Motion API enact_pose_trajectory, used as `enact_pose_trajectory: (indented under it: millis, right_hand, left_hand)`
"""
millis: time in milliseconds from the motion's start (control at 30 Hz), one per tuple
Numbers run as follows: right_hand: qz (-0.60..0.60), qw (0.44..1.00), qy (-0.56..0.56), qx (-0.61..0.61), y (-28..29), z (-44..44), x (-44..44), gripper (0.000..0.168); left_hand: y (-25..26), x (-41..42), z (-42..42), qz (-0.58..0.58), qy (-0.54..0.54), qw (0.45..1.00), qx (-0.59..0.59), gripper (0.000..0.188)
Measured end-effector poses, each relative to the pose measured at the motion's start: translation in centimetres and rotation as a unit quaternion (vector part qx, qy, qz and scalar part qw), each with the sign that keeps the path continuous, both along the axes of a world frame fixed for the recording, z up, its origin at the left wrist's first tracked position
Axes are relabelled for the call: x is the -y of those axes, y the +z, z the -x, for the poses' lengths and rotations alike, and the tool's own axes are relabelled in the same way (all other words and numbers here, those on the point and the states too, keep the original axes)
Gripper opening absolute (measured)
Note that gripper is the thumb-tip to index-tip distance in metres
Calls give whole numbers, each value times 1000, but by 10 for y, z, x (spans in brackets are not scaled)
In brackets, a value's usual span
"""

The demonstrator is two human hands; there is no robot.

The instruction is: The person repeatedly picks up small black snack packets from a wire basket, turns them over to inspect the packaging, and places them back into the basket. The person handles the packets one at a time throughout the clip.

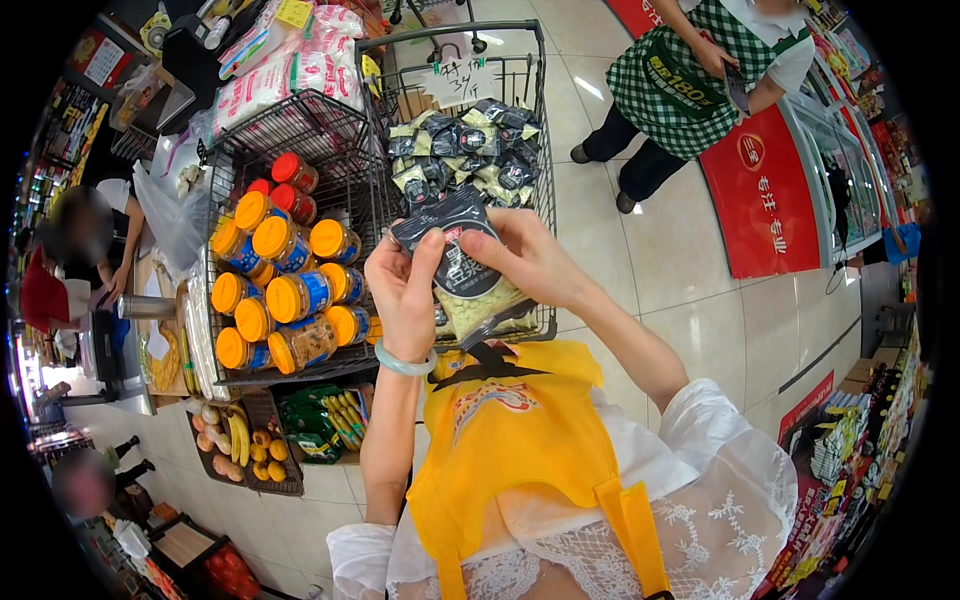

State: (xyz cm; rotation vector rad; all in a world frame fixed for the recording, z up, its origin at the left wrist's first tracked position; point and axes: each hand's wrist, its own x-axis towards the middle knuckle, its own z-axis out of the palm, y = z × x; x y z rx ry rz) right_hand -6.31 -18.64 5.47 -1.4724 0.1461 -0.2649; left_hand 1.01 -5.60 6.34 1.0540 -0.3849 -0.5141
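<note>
Both my hands hold one small black-and-clear plastic packet (pixel 472 274) with pale green contents over the near end of a wire cart. My left hand (pixel 409 289), with a pale green bangle at the wrist, grips its left edge, thumb on the front. My right hand (pixel 525 251) holds the right side, its thumb on the round dark label. Beyond my hands, many similar packets (pixel 480 150) lie piled in the wire cart (pixel 551 187), below a handwritten price card (pixel 459 81). More pale packets show partly beneath the one I hold.
Left of my hands, a second wire basket (pixel 300 379) holds jars with orange and red lids (pixel 271 300). White-and-pink bags (pixel 262 90) are stacked behind it. Fruit baskets (pixel 247 476) stand lower left. A person in a green checked apron (pixel 675 75) stands upper right, near a red-sided freezer (pixel 765 195).
</note>
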Motion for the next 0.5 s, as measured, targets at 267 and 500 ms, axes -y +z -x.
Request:
enact_pose_trajectory:
  millis: [267, 500]
  right_hand:
    - [104, 994, -28, 14, 30, 7, 8, 14]
    - [145, 987, -41, 57, 34, 11, -1, 14]
  left_hand:
    - [11, -10, -3, -134, -64, 974, 168, 16]
    - [21, -22, -6, -163, -93, 956, 224, 16]
